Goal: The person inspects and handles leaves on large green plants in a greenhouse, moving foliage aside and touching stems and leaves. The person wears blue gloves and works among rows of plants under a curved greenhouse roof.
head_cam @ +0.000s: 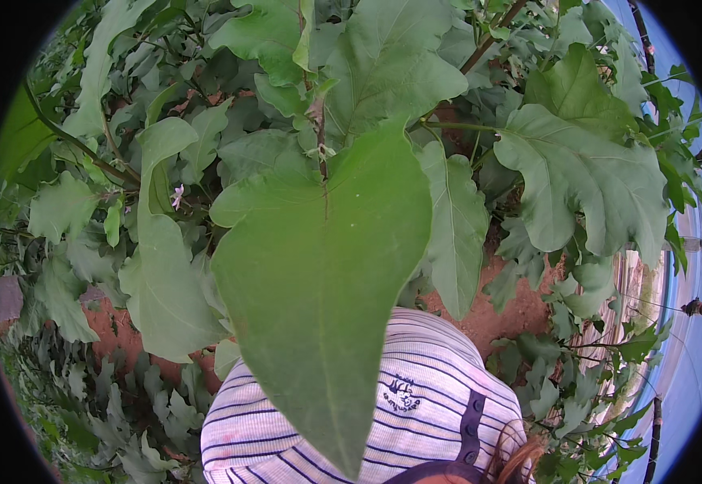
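Neither of my hands is in view. Right in front of the camera hangs a large green leaf point(321, 266), its tip pointing down over my striped shirt point(442, 387). It appears to belong to an eggplant plant, whose dark stem point(321, 130) rises behind its upper edge. A broad lobed leaf point(587, 175) spreads at the right, and a long curled leaf point(166, 284) droops at the left. Between the foliage on the left shows a small pale purple flower point(177, 196). No fruit can be made out.
Reddish-brown soil point(514, 302) shows between the plants. Along the right edge runs blue sheeting point(693, 363) with dark poles point(654, 435) against it. A thick branch point(490, 37) slants across the upper right. More foliage point(115, 411) stands at the lower left.
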A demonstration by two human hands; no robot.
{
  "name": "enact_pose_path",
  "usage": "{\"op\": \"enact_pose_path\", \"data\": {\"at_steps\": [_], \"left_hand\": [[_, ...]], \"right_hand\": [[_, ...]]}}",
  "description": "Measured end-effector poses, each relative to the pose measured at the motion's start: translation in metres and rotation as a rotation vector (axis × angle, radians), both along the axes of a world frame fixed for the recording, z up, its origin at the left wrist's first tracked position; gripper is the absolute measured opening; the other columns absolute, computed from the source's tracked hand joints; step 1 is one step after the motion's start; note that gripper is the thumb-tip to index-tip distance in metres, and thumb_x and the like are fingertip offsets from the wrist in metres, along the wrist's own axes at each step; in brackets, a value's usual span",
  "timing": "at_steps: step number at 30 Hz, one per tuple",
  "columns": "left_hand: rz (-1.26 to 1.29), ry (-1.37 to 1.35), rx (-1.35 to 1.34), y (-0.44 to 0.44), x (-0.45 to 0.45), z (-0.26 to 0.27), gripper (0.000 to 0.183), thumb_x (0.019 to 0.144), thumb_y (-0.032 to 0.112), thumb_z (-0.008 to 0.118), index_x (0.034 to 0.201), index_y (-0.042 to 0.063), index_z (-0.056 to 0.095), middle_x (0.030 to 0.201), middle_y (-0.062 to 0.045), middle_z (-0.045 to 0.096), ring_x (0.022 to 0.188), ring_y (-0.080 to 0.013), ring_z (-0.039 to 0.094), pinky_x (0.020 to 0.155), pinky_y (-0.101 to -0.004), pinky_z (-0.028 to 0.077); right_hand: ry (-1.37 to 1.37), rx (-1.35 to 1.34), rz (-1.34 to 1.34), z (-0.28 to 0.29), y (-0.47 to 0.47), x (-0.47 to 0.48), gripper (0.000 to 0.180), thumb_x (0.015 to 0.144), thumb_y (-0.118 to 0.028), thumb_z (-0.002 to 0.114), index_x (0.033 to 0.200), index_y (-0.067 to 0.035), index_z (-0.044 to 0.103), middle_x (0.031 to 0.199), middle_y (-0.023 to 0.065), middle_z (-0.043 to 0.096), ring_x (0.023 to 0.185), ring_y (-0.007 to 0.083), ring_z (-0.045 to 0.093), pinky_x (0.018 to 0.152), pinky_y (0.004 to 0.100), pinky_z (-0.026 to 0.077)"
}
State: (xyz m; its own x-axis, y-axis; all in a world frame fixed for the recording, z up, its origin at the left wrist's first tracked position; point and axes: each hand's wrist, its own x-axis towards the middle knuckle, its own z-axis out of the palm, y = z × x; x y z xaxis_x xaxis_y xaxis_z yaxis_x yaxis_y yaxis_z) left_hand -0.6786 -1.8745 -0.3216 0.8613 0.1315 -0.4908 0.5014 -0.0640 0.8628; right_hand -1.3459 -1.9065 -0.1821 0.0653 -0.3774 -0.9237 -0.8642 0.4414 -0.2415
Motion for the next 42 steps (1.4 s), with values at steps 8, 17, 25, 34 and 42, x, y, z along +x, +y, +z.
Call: {"op": "enact_pose_path", "data": {"at_steps": [8,17,25,34,42], "left_hand": [[0.049,0.031,0.228,-0.006,-0.006,0.015,0.040,0.090,0.037,0.057,0.113,0.005,0.066,0.093,-0.014,0.071,0.081,-0.0321,0.066,0.075,-0.0426,0.051],[0.037,0.099,0.206,-0.013,-0.010,0.032,0.044,0.089,0.040,0.059,0.117,0.007,0.065,0.092,-0.015,0.072,0.079,-0.0343,0.067,0.075,-0.0437,0.052],[-0.024,0.035,0.288,0.000,-0.009,0.026,0.042,0.089,0.039,0.058,0.114,0.006,0.066,0.093,-0.014,0.072,0.080,-0.0337,0.067,0.075,-0.0435,0.052],[-0.160,-0.081,0.374,0.015,-0.001,0.026,0.041,0.089,0.039,0.057,0.111,0.006,0.067,0.094,-0.014,0.072,0.080,-0.0331,0.066,0.076,-0.0434,0.051],[-0.347,-0.162,0.449,0.011,0.014,0.046,0.040,0.090,0.039,0.056,0.108,0.005,0.068,0.095,-0.014,0.072,0.081,-0.0325,0.066,0.076,-0.0432,0.051]], "right_hand": [[-0.002,-0.036,-0.019,0.000,-0.006,-0.009,0.047,0.083,-0.041,0.063,0.112,-0.005,0.065,0.113,0.0162,0.064,0.100,0.0327,0.061,0.087,0.0424,0.050],[0.014,-0.019,-0.145,-0.016,0.030,-0.047,0.041,0.085,-0.038,0.061,0.109,-0.005,0.066,0.109,0.0152,0.066,0.095,0.0308,0.062,0.084,0.0418,0.050],[-0.001,-0.004,-0.205,-0.026,0.045,-0.061,0.036,0.088,-0.034,0.059,0.107,-0.005,0.066,0.105,0.0143,0.067,0.091,0.0292,0.063,0.081,0.0413,0.051],[-0.080,0.013,-0.320,-0.055,0.067,-0.063,0.030,0.090,-0.030,0.057,0.104,-0.005,0.067,0.100,0.0133,0.068,0.086,0.0273,0.064,0.078,0.0406,0.051],[-0.115,0.078,-0.548,-0.105,0.109,-0.076,0.024,0.093,-0.028,0.056,0.099,-0.006,0.065,0.088,0.0103,0.067,0.074,0.0214,0.063,0.068,0.0358,0.051]]}}
